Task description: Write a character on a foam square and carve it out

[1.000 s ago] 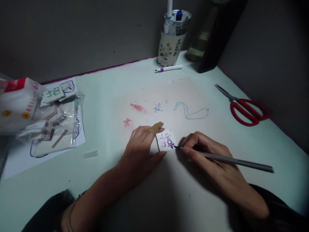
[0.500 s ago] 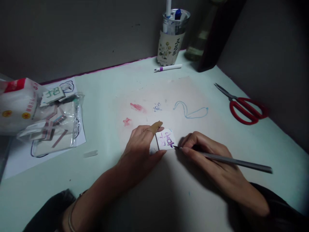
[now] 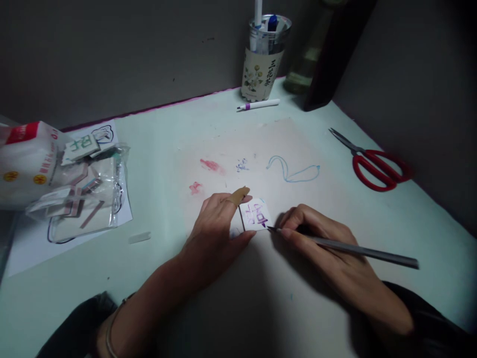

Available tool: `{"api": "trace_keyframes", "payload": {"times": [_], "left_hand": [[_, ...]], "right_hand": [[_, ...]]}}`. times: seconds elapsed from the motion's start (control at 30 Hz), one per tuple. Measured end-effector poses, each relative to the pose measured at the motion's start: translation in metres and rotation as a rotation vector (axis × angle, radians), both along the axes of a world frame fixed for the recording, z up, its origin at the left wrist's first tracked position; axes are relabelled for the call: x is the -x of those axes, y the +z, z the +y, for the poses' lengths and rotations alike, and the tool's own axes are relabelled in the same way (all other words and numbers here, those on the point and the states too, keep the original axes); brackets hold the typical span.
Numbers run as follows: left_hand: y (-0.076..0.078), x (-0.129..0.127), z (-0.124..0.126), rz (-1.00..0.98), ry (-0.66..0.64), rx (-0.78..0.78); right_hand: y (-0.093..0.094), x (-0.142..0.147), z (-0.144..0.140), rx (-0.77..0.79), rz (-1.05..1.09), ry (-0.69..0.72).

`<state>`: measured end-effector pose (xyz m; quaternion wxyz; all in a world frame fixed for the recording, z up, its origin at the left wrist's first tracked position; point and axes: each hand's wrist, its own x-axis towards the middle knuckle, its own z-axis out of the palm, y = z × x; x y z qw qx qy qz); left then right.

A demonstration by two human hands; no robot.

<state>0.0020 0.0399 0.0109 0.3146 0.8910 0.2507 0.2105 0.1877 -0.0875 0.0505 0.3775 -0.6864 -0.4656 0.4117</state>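
My left hand (image 3: 216,223) grips a small white block (image 3: 255,214), probably a rubber stamp block, between thumb and fingers at its left side. Purple characters are drawn on its top face. A tan finger cot or bandage (image 3: 238,195) wraps one finger of that hand. In my right hand (image 3: 328,243) is a slim grey pen-shaped craft knife (image 3: 367,251), held like a pencil. Its dark pointed tip is at the block's lower right corner; whether it touches, I cannot tell. The block lies over a pale sheet (image 3: 238,144) marked with red, blue and teal drawings.
Red-handled scissors (image 3: 372,166) lie at right. A purple-banded marker (image 3: 261,105) rests before a cup (image 3: 259,74) of pens, near a bottle (image 3: 301,64). At left are a plastic bag (image 3: 84,219) with block pieces, a white-and-red package (image 3: 28,169) and a translucent strip (image 3: 140,237).
Both hands, the block and the craft knife hold almost the same position. The whole view has shifted very slightly.
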Motion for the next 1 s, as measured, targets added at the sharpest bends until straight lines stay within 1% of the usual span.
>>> {"api": "trace_keyframes", "payload": {"times": [0.23, 0.43, 0.6, 0.77, 1.0], "left_hand": [[0.0, -0.002, -0.001, -0.02, 0.005, -0.038], [0.0, -0.003, -0.002, -0.02, 0.023, -0.074], [-0.001, -0.003, -0.003, -0.046, 0.041, -0.121], [-0.001, -0.003, -0.003, -0.044, 0.047, -0.158], [-0.003, -0.005, -0.003, -0.059, 0.076, -0.258]], "right_hand": [[-0.001, 0.005, -0.003, 0.009, -0.006, -0.04], [-0.001, 0.013, -0.003, -0.007, -0.068, -0.096], [-0.003, 0.016, -0.004, -0.023, -0.081, -0.123], [-0.005, 0.02, -0.006, -0.007, -0.065, -0.21], [-0.009, 0.023, -0.008, 0.009, -0.081, -0.313]]}}
